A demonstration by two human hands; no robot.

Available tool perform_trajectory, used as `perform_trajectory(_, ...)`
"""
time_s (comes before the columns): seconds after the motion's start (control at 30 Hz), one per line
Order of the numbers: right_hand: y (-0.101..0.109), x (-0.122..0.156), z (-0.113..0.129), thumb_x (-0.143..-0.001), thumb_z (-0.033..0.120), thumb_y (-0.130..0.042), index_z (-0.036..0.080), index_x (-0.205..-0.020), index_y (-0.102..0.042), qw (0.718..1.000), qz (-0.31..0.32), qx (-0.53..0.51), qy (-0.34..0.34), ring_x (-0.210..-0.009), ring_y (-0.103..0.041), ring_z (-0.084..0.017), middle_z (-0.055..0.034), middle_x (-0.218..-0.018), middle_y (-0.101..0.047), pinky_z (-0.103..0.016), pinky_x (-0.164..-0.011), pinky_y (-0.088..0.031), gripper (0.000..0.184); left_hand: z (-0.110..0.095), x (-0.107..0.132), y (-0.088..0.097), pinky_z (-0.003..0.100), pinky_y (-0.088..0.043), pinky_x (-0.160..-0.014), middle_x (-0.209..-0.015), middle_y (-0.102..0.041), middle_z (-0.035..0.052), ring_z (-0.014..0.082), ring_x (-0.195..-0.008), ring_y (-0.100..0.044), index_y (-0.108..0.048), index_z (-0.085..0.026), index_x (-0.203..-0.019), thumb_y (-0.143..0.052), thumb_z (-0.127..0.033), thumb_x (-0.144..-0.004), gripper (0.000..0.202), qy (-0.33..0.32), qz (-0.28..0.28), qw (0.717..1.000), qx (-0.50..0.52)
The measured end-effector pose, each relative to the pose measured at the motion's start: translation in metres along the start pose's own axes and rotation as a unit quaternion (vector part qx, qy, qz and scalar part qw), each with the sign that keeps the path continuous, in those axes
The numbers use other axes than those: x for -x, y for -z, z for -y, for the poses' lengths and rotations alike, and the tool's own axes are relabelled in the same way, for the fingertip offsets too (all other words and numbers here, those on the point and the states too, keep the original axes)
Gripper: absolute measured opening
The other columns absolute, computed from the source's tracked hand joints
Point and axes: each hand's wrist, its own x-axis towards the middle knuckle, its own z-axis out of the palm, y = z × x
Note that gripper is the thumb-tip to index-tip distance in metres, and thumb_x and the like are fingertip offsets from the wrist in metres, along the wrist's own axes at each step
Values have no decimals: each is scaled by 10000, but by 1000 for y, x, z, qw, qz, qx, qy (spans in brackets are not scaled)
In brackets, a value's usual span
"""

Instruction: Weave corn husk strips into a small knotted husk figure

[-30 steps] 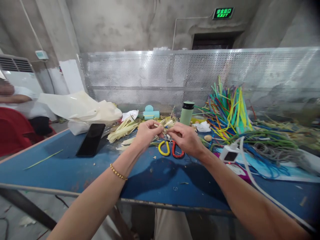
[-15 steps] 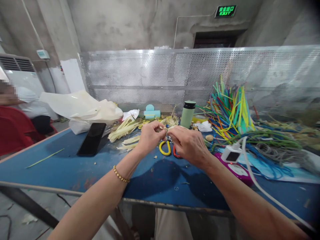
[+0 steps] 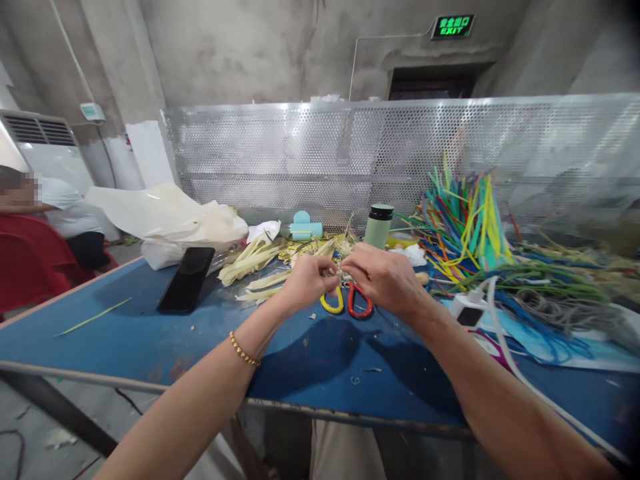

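Side by side over the middle of the table, my left hand [image 3: 306, 283] and my right hand [image 3: 385, 275] have their fingertips pinched close together. Whatever lies between the fingers is too small and too covered to make out. Just below the hands, scissors with one yellow and one red handle [image 3: 361, 315] rest on the blue table [image 3: 210, 353]; their blades are mostly hidden. Pale dried husks [image 3: 250, 260] spread out beyond my left hand. Behind my right hand a green bottle with a black-rimmed lid [image 3: 379, 227] stands upright.
A black phone [image 3: 186, 280] and a plastic bag [image 3: 185, 217] lie to the left. On the right are bright coloured strips [image 3: 480, 227], tangled cords [image 3: 555, 307] and a white charger with cable [image 3: 467, 310]. A perforated metal screen [image 3: 280, 147] runs behind. A person sits far left.
My right hand has lifted slightly, turned, and uncovered the red scissor handle. My left hand stays closed close beside it. The view has shifted a little.
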Motion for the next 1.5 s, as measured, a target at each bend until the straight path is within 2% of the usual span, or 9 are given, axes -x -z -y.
perform_trajectory(0.1,4,-4,-14,-848,301,-612,164,-751,-675,990,0,-130,-58,-623,-490,-128,-22,-692,-590,-259,-558,-314,179,-7,3,2,221,-467,-554,-594,-675,41,116,-540,-607,-652,-127,-720,-647,-194,-721,66,27,94,993,72)
perform_trajectory(0.17,4,-5,-21,-791,358,-672,156,-725,-677,958,26,-256,-127,-560,-463,-117,-5,-614,-566,-252,-521,-317,213,-13,5,3,249,-501,-614,-631,-688,57,133,-590,-642,-651,-123,-722,-690,-235,-715,119,44,135,980,143)
perform_trajectory(0.27,-1,-4,-24,-731,403,-709,142,-720,-670,896,34,-391,-210,-549,-482,-116,-5,-601,-584,-248,-517,-348,263,-19,7,5,265,-512,-640,-637,-688,61,138,-600,-655,-625,-121,-742,-727,-259,-708,176,51,122,964,232)
perform_trajectory(0.33,-7,-4,-22,-709,383,-710,140,-695,-657,882,21,-411,-231,-548,-481,-112,0,-599,-586,-248,-526,-357,249,-19,6,5,260,-506,-630,-613,-676,52,131,-581,-646,-609,-120,-743,-737,-249,-703,186,48,91,960,260)
perform_trajectory(0.57,-18,-3,-16,-753,304,-625,139,-693,-652,918,17,-336,-209,-538,-467,-116,-4,-581,-576,-248,-513,-350,178,-9,0,1,281,-513,-673,-611,-672,27,129,-580,-645,-658,-107,-905,-743,-225,-681,267,57,-6,963,263)
perform_trajectory(0.77,-9,0,-8,-867,251,-518,163,-751,-689,979,23,-170,-113,-563,-479,-121,-8,-623,-610,-250,-548,-319,225,-4,-4,0,275,-519,-654,-588,-685,40,132,-554,-642,-678,-101,-780,-729,-234,-676,176,52,-68,974,210)
perform_trajectory(0.9,-2,2,0,-898,221,-481,179,-850,-685,993,29,-85,-74,-633,-535,-140,-32,-722,-656,-255,-587,-316,214,-2,-4,-1,241,-506,-600,-573,-685,35,132,-546,-644,-681,-108,-777,-696,-222,-701,137,40,-83,983,161)
perform_trajectory(1.07,1,3,6,-913,238,-443,174,-749,-626,997,63,4,-34,-602,-506,-148,-37,-655,-609,-273,-567,-259,253,-1,-3,-5,233,-500,-568,-563,-684,34,137,-529,-634,-671,-113,-768,-666,-232,-727,126,33,-76,990,113)
perform_trajectory(1.5,2,4,4,-911,229,-440,166,-719,-570,991,69,-109,-23,-558,-420,-111,9,-596,-501,-252,-568,-267,241,-6,3,-9,229,-485,-543,-548,-666,26,137,-511,-614,-670,-130,-769,-570,-171,-748,109,18,-105,994,20)
